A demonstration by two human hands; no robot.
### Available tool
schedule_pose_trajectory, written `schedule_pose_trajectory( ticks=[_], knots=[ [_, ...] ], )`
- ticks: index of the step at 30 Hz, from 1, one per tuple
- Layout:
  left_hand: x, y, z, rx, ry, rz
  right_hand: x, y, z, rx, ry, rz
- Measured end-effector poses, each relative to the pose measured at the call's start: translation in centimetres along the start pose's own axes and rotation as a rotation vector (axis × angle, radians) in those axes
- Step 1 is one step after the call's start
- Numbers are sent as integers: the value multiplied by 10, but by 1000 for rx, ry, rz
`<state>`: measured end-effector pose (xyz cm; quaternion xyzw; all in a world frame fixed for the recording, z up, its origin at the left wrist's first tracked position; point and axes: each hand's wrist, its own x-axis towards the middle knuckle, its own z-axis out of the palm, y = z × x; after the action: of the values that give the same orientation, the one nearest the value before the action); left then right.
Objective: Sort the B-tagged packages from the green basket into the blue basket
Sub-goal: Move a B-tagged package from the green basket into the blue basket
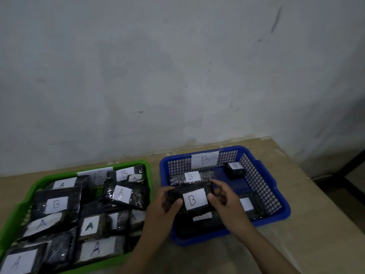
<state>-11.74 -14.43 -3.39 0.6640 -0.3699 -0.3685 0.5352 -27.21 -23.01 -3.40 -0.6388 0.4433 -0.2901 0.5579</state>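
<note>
A black package (194,198) with a white B label is held over the blue basket (276,196), gripped at its ends by the curled fingers of the left hand (166,204) and the right hand (223,196). At nine o'clock from it the green basket (23,204) is seen, filled with A and B packages.

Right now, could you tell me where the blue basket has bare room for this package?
Bare mesh floor shows in the blue plastic basket between the small black box at the back and the right wall. The left half is crowded with black B-tagged packages.
</note>
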Motion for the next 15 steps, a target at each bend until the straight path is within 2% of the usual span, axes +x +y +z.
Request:
schedule_pose_trajectory(
  ticks=[3, 10, 12, 15],
  knots=[
    [11, 1, 27, 24, 0, -21, 7, 7, -25, 30, -57, 26],
    [26, -8, 84, 308, 23, 30, 26, 26, -95, -18, 234, 46],
    [27, -13, 97, 384, -7, 50, 28, 36, -112, -52, 265, 56],
    [33, -10, 123, 321, -110, -21, 27, 47, -124, -49, 242, 65]
  ],
)
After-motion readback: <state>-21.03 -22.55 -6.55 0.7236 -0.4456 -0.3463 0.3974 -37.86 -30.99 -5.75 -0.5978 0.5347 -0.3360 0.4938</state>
